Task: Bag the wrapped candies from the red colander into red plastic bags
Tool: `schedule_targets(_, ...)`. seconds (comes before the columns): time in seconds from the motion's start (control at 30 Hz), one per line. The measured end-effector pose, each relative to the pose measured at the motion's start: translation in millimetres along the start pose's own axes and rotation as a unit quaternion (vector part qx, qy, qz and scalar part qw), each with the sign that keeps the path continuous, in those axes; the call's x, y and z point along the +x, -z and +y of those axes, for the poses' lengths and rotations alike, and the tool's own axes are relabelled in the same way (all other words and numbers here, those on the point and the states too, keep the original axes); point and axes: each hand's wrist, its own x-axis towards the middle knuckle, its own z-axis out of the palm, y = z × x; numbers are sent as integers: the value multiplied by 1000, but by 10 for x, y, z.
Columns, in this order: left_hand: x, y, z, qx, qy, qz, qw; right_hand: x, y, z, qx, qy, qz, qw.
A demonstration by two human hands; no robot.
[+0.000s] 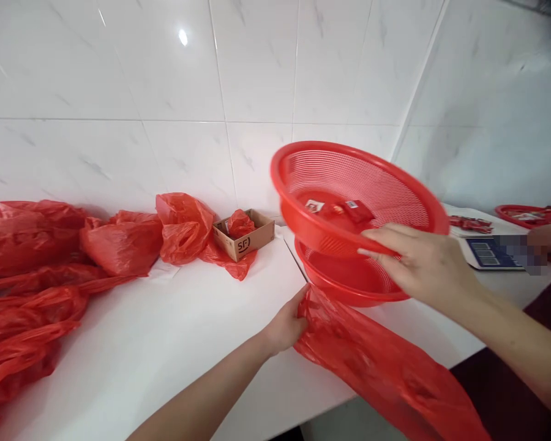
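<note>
White marbled tiles (179,79) back the white table (165,331). At its front edge, my left hand (285,326) clutches a red plastic bag (371,361); my right hand (425,260) grips a raised, tilted red plastic basket (303,214), small packets (358,211) not out.

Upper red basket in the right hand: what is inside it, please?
In the upper red basket lie a few small red-and-white packets. The near part of its floor is hidden by its front wall, so I cannot tell what lies there.
</note>
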Motion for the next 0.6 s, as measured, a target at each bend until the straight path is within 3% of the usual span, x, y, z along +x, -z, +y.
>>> schedule_targets(0.1, -320, -41, 54, -58, 26, -12, 998, -16, 36, -471, 97, 61, -19, 993)
schedule_targets(0.2, -861, 163, 123, -139, 72, -11, 988, -118, -56, -817, 167, 107, -32, 980)
schedule_targets(0.4, -1856, 868, 155, -240, 191, 145, 941, -401, -500, -1152, 215, 127, -132, 959)
schedule_targets(0.5, -2121, 1075, 132, -269, 189, 207, 921, -486, -676, -1227, 157, 94, -217, 959)
schedule_targets(0.6, -2231, 1168, 128, -264, 169, 254, 915, -493, -768, -1273, 79, 35, -290, 953)
